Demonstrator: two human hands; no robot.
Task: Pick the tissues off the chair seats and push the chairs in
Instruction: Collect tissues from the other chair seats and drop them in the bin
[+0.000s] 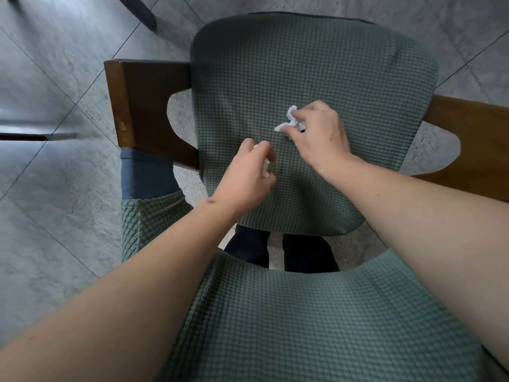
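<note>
Head view looks straight down on a chair seat in a green waffle-weave cover, its backrest nearest me. My right hand is over the middle of the seat, its grip closed on a crumpled white tissue pinched between thumb and fingertips, the tissue at the seat fabric or just above; I cannot tell which. My left hand is just beside it, toward the seat's near edge, fingers curled round a second white tissue wad, only a sliver showing. Wooden armrests flank the seat. Grey floor tiles lie around.
</note>
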